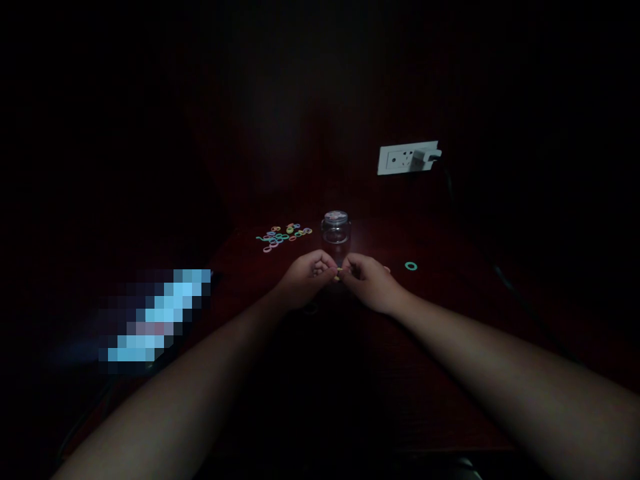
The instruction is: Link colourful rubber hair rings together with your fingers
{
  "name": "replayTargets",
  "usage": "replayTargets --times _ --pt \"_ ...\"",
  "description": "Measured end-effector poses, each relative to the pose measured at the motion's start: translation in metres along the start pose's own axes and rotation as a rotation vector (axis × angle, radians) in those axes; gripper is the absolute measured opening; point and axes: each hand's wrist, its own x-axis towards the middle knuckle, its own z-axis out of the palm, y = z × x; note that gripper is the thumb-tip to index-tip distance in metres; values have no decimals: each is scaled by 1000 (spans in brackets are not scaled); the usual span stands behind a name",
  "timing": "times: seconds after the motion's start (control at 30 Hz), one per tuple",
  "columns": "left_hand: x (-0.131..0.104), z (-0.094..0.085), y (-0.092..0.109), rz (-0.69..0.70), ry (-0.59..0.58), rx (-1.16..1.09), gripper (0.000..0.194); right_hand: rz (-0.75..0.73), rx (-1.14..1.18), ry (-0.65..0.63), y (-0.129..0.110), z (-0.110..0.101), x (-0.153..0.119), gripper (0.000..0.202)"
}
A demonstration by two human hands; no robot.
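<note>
My left hand [311,275] and my right hand [367,280] meet at the middle of the dark red table, fingertips close together. Both pinch a small yellow band [339,271] between thumbs and fingers. Just behind them stands a clear jar [336,233] with its lid on. Left of the jar lies a loose group of coloured bands [283,237]. A single green band [411,266] lies flat to the right of my right hand. Nearer to me, a faint dark ring [311,309] is on the table below my left hand.
A pixelated bright screen [165,320] is at the left. On the back wall is a white socket plate [395,160] with a plug [431,156] and a dark cable. Another cable [520,297] runs along the right side. The surroundings are very dark.
</note>
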Motion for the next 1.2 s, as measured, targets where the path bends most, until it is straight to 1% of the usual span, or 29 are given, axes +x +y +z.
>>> replayTargets --times 0.17,0.43,0.93,1.2 --pt "0 0 -1 8 -7 15 19 -9 37 -21 1 0 0 12" --pt "0 -1 -2 0 -7 33 20 -13 -1 -2 -3 -1 -1 13" --pt "-1 0 -2 -7 -32 15 20 -11 62 -47 1 1 -1 13" --pt "0 0 -2 1 -38 49 22 -15 60 -71 3 1 0 12"
